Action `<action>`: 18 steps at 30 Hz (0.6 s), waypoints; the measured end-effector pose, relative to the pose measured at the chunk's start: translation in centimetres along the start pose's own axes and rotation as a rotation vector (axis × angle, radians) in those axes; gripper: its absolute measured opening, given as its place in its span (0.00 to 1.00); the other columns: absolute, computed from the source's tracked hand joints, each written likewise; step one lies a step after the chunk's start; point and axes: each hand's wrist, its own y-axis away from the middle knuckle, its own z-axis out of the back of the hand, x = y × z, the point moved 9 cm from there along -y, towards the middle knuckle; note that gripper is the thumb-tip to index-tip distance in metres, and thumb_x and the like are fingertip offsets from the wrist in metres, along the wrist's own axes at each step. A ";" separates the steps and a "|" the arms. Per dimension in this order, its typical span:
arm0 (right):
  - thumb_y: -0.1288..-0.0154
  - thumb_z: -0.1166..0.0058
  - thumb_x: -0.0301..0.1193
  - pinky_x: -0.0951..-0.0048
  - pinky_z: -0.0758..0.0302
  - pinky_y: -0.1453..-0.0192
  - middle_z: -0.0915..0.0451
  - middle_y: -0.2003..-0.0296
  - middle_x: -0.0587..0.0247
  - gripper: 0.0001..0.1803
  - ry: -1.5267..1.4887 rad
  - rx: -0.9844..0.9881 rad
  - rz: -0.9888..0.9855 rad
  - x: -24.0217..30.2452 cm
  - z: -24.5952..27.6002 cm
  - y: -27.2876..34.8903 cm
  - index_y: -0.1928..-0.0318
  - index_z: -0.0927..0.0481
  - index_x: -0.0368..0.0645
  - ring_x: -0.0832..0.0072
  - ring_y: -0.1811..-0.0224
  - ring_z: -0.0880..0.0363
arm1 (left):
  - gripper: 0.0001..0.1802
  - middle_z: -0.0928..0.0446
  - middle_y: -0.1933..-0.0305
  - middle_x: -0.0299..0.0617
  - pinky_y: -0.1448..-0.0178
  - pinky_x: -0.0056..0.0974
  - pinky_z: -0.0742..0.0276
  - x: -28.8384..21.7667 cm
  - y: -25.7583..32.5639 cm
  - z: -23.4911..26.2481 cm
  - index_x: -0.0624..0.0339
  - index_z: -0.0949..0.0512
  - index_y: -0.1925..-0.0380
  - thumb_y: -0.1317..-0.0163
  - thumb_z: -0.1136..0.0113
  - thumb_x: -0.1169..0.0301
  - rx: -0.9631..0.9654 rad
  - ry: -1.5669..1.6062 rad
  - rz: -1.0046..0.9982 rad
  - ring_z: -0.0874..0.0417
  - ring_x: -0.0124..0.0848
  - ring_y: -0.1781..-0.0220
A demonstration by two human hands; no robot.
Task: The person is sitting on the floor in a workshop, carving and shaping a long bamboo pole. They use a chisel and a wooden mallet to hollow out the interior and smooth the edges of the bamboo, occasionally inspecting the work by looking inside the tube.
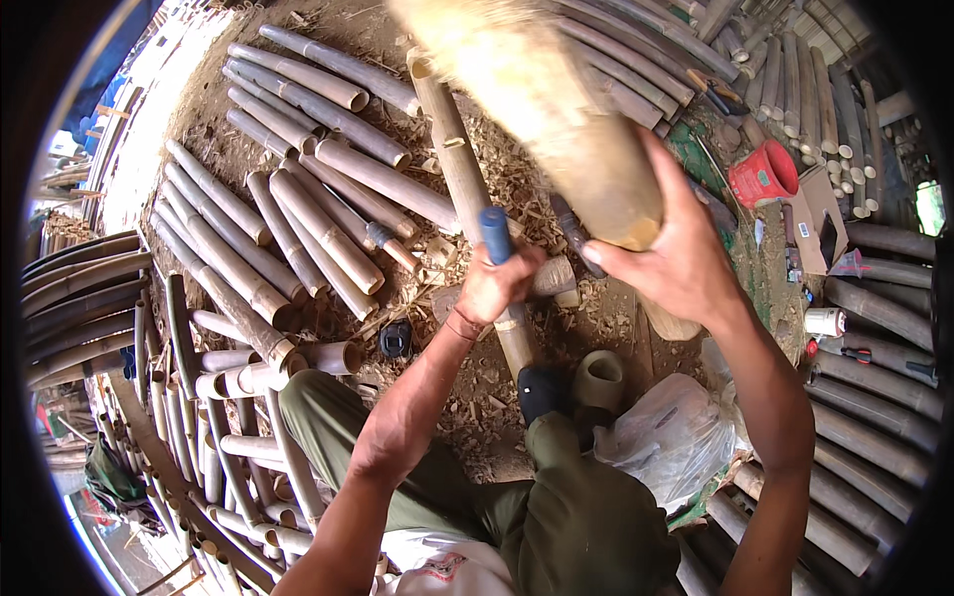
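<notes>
My left hand [500, 283] is closed around a blue-handled tool [494, 234]. The handle points up from the fist, and the tool's lower end is hidden. Beneath it runs a long bamboo pole [459, 171] with notches cut in its upper side, passing under the hand to my dark-covered foot [542, 392]. My right hand [686, 238] grips a thick, pale wooden club [606, 179], held up close to the camera right of the pole. Its far end is smeared by motion and glare. Under the pole, near my left fist, lies a short log [552, 276].
Rows of cut bamboo tubes [298, 228] lie at the left, with an orange-handled tool [393, 246] among them. A black round object [396, 339] rests on shavings. Rightward are a red bucket [763, 174], a clear plastic bag [676, 432], a hollow bamboo piece [601, 377] and stacked bamboo [874, 427].
</notes>
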 end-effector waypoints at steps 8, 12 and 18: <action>0.48 0.31 0.27 0.66 0.32 0.34 0.29 0.41 0.52 0.49 -0.092 -0.248 -0.124 -4.5 5.2 7.7 0.30 0.46 0.34 0.68 0.40 0.28 | 0.14 0.33 0.81 0.27 0.81 0.26 0.43 0.5 -2.9 5.8 0.55 0.29 0.77 0.34 0.38 0.68 -0.449 -0.150 -0.295 0.37 0.17 0.84; 0.47 0.31 0.27 0.67 0.30 0.36 0.29 0.43 0.53 0.47 -0.161 -0.262 -0.197 -5.4 6.0 9.2 0.31 0.46 0.34 0.70 0.42 0.27 | 0.15 0.33 0.81 0.27 0.80 0.26 0.41 1.7 -3.2 5.8 0.57 0.29 0.78 0.34 0.38 0.66 -0.453 -0.186 -0.265 0.36 0.17 0.83; 0.45 0.36 0.32 0.69 0.28 0.42 0.26 0.49 0.57 0.41 -0.129 -0.309 -0.172 -4.8 6.5 9.4 0.34 0.40 0.35 0.72 0.49 0.24 | 0.18 0.30 0.82 0.30 0.74 0.31 0.34 1.5 -2.6 5.2 0.62 0.25 0.80 0.37 0.34 0.63 -0.523 -0.240 -0.237 0.33 0.19 0.79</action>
